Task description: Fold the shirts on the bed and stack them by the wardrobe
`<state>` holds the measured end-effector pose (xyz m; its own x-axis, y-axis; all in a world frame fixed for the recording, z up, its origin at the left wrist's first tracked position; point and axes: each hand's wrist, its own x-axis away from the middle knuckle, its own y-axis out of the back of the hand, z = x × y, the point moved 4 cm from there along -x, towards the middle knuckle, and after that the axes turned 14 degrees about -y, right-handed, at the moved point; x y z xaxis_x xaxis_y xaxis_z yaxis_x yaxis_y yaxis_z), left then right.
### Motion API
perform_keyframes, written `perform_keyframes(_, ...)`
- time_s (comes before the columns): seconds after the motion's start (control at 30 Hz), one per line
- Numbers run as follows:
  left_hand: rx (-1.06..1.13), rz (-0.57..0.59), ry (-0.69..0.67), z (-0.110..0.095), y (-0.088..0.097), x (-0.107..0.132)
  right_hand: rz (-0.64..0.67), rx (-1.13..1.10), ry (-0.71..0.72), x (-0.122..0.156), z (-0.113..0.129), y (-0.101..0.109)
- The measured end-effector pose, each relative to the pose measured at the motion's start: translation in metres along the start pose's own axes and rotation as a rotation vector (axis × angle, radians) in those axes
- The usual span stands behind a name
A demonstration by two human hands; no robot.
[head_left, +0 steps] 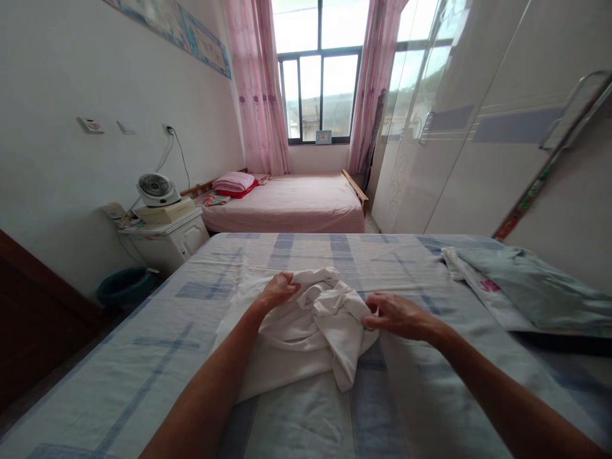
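A crumpled white cloth, probably a garment [306, 338], lies bunched on the bed [162, 370] with its blue-and-white patterned sheet. My left hand [278, 290] pinches the cloth's upper left edge, fingers closed on it. At the right edge of the bundle, my right hand [394, 314] has thumb and fingers pressed together on a fold. The middle of the cloth is twisted into a heap, and one corner points toward me. Its exact kind cannot be made out.
Folded grey-green clothes [545, 284] lie at the bed's right side. A fan [157, 189] stands on the white bedside cabinet [179, 237], above a dark green bin [125, 285]. Beyond is a pink bed [306, 201]; a glossy wardrobe [459, 127] lines the right wall.
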<state>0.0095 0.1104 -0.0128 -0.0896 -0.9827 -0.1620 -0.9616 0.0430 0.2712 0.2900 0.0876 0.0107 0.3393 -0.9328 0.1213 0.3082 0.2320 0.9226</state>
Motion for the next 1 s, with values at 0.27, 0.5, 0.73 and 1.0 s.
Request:
perform_keyframes(0.27,0.411,-0.391,-0.159,-0.051,0.051,-0.004,-0.217,-1.085,-0.172,-0.024,-0.047,0.019)
perform_keyframes(0.5,0.363,-0.677,-0.131,-0.034,0.063,-0.008,-0.39,-1.259,-0.257,-0.026,-0.081,0.018)
perform_keyframes(0.73,-0.172,-0.356,-0.279,-0.041,0.022,-0.003,-0.249,-1.374,-0.257,-0.021,-0.049,0.001)
perform_keyframes(1.0,-0.304,0.175,-0.507,-0.064,-0.075,0.026,-0.182,-0.865,0.059,0.004,0.011,0.006)
